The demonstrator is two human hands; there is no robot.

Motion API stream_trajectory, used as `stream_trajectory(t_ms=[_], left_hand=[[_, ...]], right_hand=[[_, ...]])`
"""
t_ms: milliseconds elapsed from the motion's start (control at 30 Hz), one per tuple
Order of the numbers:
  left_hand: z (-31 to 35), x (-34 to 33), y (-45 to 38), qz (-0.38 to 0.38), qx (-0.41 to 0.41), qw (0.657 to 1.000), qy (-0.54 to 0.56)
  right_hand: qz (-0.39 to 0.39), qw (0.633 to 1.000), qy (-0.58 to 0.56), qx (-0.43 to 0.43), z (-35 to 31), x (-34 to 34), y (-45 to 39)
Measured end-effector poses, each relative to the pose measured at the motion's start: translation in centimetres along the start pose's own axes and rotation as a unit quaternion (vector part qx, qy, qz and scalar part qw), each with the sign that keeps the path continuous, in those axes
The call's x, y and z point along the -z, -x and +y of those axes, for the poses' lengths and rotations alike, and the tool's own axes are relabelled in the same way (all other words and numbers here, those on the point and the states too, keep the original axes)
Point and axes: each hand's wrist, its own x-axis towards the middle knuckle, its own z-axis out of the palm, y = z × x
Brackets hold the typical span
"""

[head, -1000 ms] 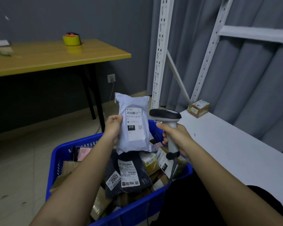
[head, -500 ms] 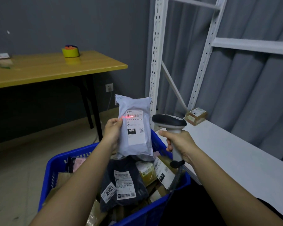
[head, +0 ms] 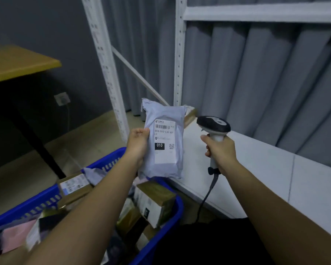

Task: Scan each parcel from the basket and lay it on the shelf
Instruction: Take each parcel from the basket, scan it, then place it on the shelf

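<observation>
Head view: left hand (head: 138,145) grips grey parcel (head: 163,142) by left edge, upright, label facing camera, above blue basket (head: 177,202) far rim. Right hand (head: 221,153) wrapped round scanner (head: 214,124) handle over white shelf (head: 266,169). Basket parcels blurred, partly hidden by forearms. Brown box (head: 190,116) mostly hidden behind parcel.

"010" on parcel (head: 161,142) label
</observation>
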Motion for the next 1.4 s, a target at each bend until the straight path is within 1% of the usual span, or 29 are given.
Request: stream_trajectory(t_ms=[167, 333, 400, 433, 467, 533, 600, 667, 733, 800, 833, 867, 933, 1067, 1167, 1200, 1267, 1300, 1400], left_hand=[[-3.7, -9.1, -3.9, -0.035, 0.014, 0.997, -0.068], [-7.7, -15.3, -7.7, -0.069, 0.042, 0.991, -0.106], [-9.3, -17.0, -9.4, -0.086, 0.019, 0.979, -0.181], [-10.2, -17.5, -10.4, -0.097, -0.005, 0.964, -0.248], [-10.9, -18.0, -11.0, -0.112, -0.036, 0.940, -0.322], [-12.1, -18.2, -11.3, -0.159, -0.091, 0.879, -0.441], [-13.4, -17.9, -10.8, -0.223, -0.136, 0.813, -0.521], [-14.9, -17.2, -10.1, -0.287, -0.168, 0.758, -0.561], [-16.1, -16.6, -9.6, -0.346, -0.176, 0.706, -0.593], [-17.2, -16.6, -9.8, -0.371, -0.185, 0.655, -0.632], [-17.6, -16.7, -10.0, -0.365, -0.202, 0.643, -0.642], [-17.9, -17.0, -10.3, -0.353, -0.222, 0.642, -0.644], [-18.3, -17.9, -11.1, -0.329, -0.253, 0.650, -0.636], [-18.5, -20.7, -13.8, -0.308, -0.286, 0.658, -0.625], [-18.8, -23.1, -15.9, -0.272, -0.298, 0.683, -0.609], [-18.8, -24.0, -16.6, -0.262, -0.294, 0.675, -0.623], [-18.7, -25.9, -18.0, -0.257, -0.281, 0.635, -0.672], [-18.5, -26.7, -18.8, -0.253, -0.276, 0.621, -0.688], [-17.9, -28.8, -21.0, -0.239, -0.265, 0.602, -0.714]], right_hand=[[0.049, 0.997, -0.027, -0.058, 5.9, 2.9, -5.6], [0.033, 0.994, -0.019, -0.102, 10.2, 3.6, -10.3], [0.033, 0.993, -0.020, -0.116, 10.9, 3.5, -12.0], [0.035, 0.992, -0.028, -0.121, 11.0, 3.6, -12.8], [0.038, 0.991, -0.037, -0.125, 11.1, 3.6, -13.5], [0.039, 0.989, -0.055, -0.129, 11.1, 3.6, -14.4], [0.037, 0.989, -0.057, -0.132, 11.4, 3.5, -14.9], [0.033, 0.989, -0.045, -0.136, 11.8, 3.5, -15.2], [0.031, 0.989, -0.041, -0.141, 12.2, 3.5, -15.6], [0.030, 0.988, -0.046, -0.145, 12.5, 3.5, -16.1], [0.031, 0.987, -0.047, -0.148, 12.7, 3.5, -16.4], [0.033, 0.987, -0.048, -0.152, 12.9, 3.5, -16.7], [0.032, 0.986, -0.051, -0.157, 13.1, 3.5, -17.2], [0.033, 0.983, -0.061, -0.171, 13.7, 3.4, -18.6], [0.038, 0.980, -0.065, -0.182, 14.0, 2.9, -19.9], [0.039, 0.980, -0.066, -0.185, 14.1, 2.8, -20.4], [0.040, 0.978, -0.072, -0.190, 14.2, 2.5, -21.2], [0.040, 0.977, -0.078, -0.193, 14.3, 2.4, -21.6], [0.047, 0.973, -0.094, -0.206, 14.6, 2.3, -22.6]])
